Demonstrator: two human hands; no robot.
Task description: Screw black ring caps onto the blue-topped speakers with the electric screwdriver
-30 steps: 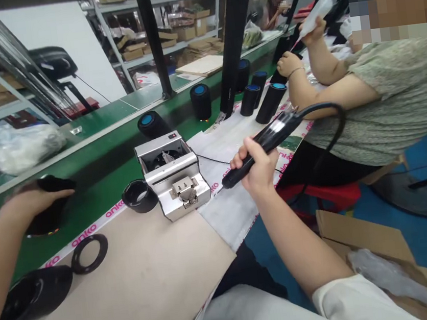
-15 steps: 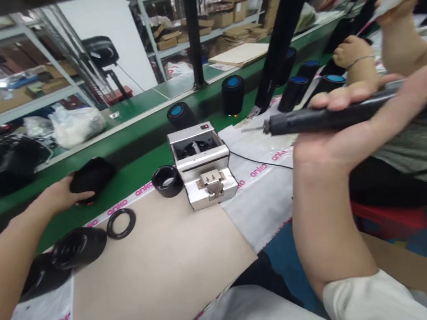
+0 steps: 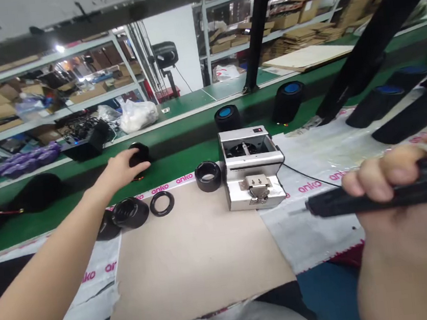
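My left hand [image 3: 120,169] reaches out over the green conveyor belt [image 3: 182,156] and grips a black speaker body [image 3: 139,154] lying there. My right hand [image 3: 401,179], close to the camera at the right, is closed round a black electric screwdriver [image 3: 375,197] whose bit points left. Between the hands stands a silver screw feeder box [image 3: 252,168] on the bench. A black ring [image 3: 162,204], a black cup-shaped part [image 3: 208,175] and a black housing [image 3: 130,213] lie along the edge of the brown cardboard mat [image 3: 194,265].
Black cylindrical speakers with blue tops [image 3: 227,118] stand on the belt, and more lie at the right [image 3: 377,105]. A black post [image 3: 363,55] slants across the right. Shelves with cartons [image 3: 37,98] run behind the belt. White plastic sheeting [image 3: 322,168] covers the bench right of the mat.
The view has swung left, so the co-worker has left the frame. My left hand still rests on the speaker body on the belt. My right hand with the screwdriver has dropped lower.
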